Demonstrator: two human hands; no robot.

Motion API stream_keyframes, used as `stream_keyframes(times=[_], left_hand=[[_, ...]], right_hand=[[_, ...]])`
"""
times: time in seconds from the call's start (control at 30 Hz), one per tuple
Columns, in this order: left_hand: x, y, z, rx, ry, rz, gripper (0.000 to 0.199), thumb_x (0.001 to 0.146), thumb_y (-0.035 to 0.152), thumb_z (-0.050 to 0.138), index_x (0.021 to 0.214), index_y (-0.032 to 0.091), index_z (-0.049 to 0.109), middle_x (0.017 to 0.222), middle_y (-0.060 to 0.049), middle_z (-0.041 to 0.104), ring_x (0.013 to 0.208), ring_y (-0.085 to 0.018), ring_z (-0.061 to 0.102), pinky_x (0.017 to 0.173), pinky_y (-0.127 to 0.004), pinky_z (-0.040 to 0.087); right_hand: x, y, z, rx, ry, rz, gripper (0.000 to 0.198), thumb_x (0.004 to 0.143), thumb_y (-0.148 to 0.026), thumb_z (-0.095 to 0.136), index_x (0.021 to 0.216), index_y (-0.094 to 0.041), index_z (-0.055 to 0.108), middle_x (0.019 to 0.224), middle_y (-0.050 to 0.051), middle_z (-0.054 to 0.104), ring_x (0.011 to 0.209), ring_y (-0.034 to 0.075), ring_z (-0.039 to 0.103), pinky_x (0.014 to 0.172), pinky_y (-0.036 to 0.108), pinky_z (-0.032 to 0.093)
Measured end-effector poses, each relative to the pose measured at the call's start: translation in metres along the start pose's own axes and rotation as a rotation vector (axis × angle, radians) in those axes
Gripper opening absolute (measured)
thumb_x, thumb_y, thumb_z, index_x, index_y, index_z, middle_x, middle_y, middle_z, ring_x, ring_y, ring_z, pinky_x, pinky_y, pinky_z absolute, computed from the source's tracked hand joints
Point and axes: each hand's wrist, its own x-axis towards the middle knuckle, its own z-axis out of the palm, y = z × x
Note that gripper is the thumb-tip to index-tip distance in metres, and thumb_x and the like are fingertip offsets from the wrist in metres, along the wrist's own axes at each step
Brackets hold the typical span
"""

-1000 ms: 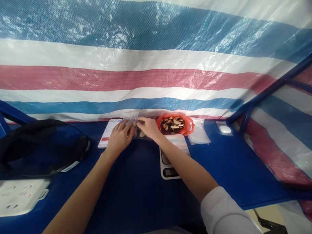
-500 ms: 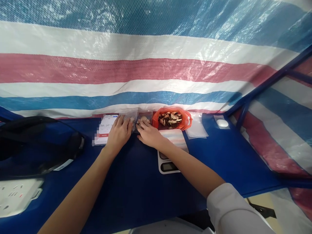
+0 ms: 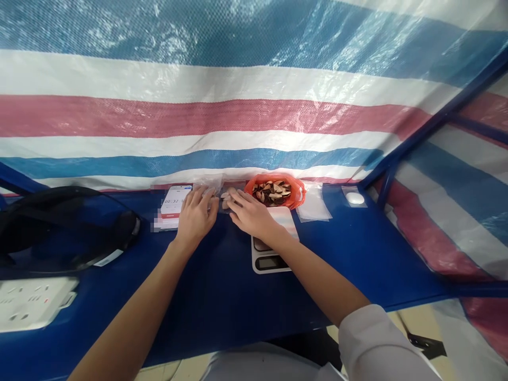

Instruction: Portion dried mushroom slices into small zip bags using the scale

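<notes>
My left hand [image 3: 197,214] lies with its fingers stretched over a clear plastic bag [image 3: 209,181] holding pale pieces, partly hidden under the fingers. Beside it, my right hand [image 3: 253,214] rests palm down, fingertips on a second small clear bag of brownish dried slices [image 3: 225,200]. Neither hand is visibly closed around anything. Behind my right hand sits an open red plastic bag [image 3: 300,193] full of dark-edged dried slices [image 3: 273,191]. Under my right wrist is a white kitchen scale [image 3: 256,267] with a small display, partly covered by the forearm.
A phone [image 3: 174,203] showing a timer lies left of my left hand. Flat clear bags [image 3: 315,206] and a white rounded object on a small bag [image 3: 354,198] are at right. A black headset-like band [image 3: 71,227] and a white power strip [image 3: 35,304] occupy the left.
My right hand has slid a little to the right over the slices. My left hand stays nearly in place. The whole view has shifted slightly.
</notes>
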Motion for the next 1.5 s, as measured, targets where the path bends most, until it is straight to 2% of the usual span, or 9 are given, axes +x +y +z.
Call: stream_keyframes(times=[0.2, 0.3, 0.43, 0.5, 0.6, 0.8, 0.97, 1.37, 1.5], left_hand=[[-0.018, 0.038, 0.002, -0.008, 0.005, 0.047, 0.036, 0.101, 0.035, 0.043, 0.124, 0.020, 0.066, 0.130, -0.014, 0.068, 0.130, -0.030, 0.058, 0.113, -0.050, 0.042], [-0.028, 0.053, 0.008, -0.005, -0.033, 0.070, 0.037, 0.101, 0.034, 0.042, 0.126, 0.019, 0.066, 0.133, -0.014, 0.067, 0.130, -0.030, 0.058, 0.112, -0.049, 0.044], [-0.037, 0.062, 0.017, -0.005, -0.087, 0.084, 0.039, 0.101, 0.034, 0.040, 0.125, 0.018, 0.066, 0.135, -0.016, 0.066, 0.129, -0.031, 0.058, 0.111, -0.049, 0.045], [-0.039, 0.062, 0.023, -0.016, -0.119, 0.092, 0.041, 0.101, 0.033, 0.038, 0.127, 0.018, 0.066, 0.136, -0.016, 0.065, 0.130, -0.031, 0.058, 0.112, -0.049, 0.044], [-0.042, 0.061, 0.032, -0.001, -0.170, 0.098, 0.043, 0.100, 0.032, 0.037, 0.128, 0.016, 0.066, 0.141, -0.018, 0.062, 0.134, -0.032, 0.055, 0.115, -0.050, 0.042], [-0.046, 0.057, 0.043, 0.069, -0.251, 0.026, 0.048, 0.097, 0.031, 0.041, 0.135, 0.013, 0.063, 0.154, -0.019, 0.050, 0.146, -0.036, 0.043, 0.118, -0.057, 0.037], [-0.048, 0.058, 0.044, 0.076, -0.282, -0.010, 0.048, 0.097, 0.033, 0.044, 0.139, 0.018, 0.062, 0.154, -0.016, 0.051, 0.147, -0.035, 0.042, 0.119, -0.059, 0.035], [-0.049, 0.061, 0.044, 0.054, -0.276, -0.029, 0.048, 0.097, 0.036, 0.043, 0.138, 0.018, 0.063, 0.151, -0.015, 0.054, 0.146, -0.035, 0.044, 0.120, -0.057, 0.034], [-0.046, 0.062, 0.041, 0.042, -0.226, -0.023, 0.048, 0.098, 0.038, 0.042, 0.135, 0.017, 0.065, 0.150, -0.016, 0.055, 0.145, -0.034, 0.045, 0.119, -0.055, 0.035]], right_hand=[[-0.053, 0.024, -0.021, 0.020, 0.089, 0.169, 0.034, 0.100, -0.025, 0.049, 0.125, -0.022, 0.072, 0.147, 0.008, 0.060, 0.141, 0.026, 0.052, 0.116, 0.042, 0.046], [-0.087, 0.044, -0.030, 0.009, 0.139, 0.217, 0.034, 0.099, -0.028, 0.050, 0.123, -0.021, 0.073, 0.146, 0.008, 0.061, 0.140, 0.025, 0.053, 0.115, 0.039, 0.047], [-0.133, 0.077, -0.039, -0.023, 0.200, 0.414, 0.035, 0.100, -0.030, 0.049, 0.126, -0.026, 0.071, 0.141, 0.006, 0.065, 0.130, 0.024, 0.062, 0.107, 0.038, 0.055], [-0.151, 0.093, -0.040, -0.055, 0.179, 0.478, 0.035, 0.099, -0.029, 0.050, 0.127, -0.028, 0.070, 0.141, 0.006, 0.065, 0.133, 0.025, 0.060, 0.104, 0.040, 0.058], [-0.167, 0.113, -0.036, -0.102, 0.121, 0.491, 0.037, 0.098, -0.028, 0.052, 0.130, -0.023, 0.068, 0.143, 0.008, 0.063, 0.139, 0.028, 0.054, 0.110, 0.044, 0.053], [-0.169, 0.127, -0.029, -0.126, 0.040, 0.434, 0.043, 0.100, -0.032, 0.048, 0.139, -0.019, 0.062, 0.149, 0.011, 0.057, 0.144, 0.030, 0.048, 0.118, 0.050, 0.042], [-0.169, 0.126, -0.028, -0.131, 0.015, 0.433, 0.043, 0.102, -0.033, 0.045, 0.139, -0.020, 0.062, 0.149, 0.012, 0.058, 0.143, 0.029, 0.049, 0.121, 0.051, 0.038], [-0.168, 0.121, -0.032, -0.119, -0.019, 0.461, 0.042, 0.102, -0.032, 0.046, 0.138, -0.018, 0.063, 0.150, 0.011, 0.056, 0.145, 0.030, 0.047, 0.123, 0.050, 0.035], [-0.166, 0.119, -0.041, -0.075, 0.007, 0.514, 0.041, 0.101, -0.037, 0.050, 0.137, -0.022, 0.065, 0.149, 0.009, 0.058, 0.142, 0.028, 0.050, 0.119, 0.046, 0.042]])
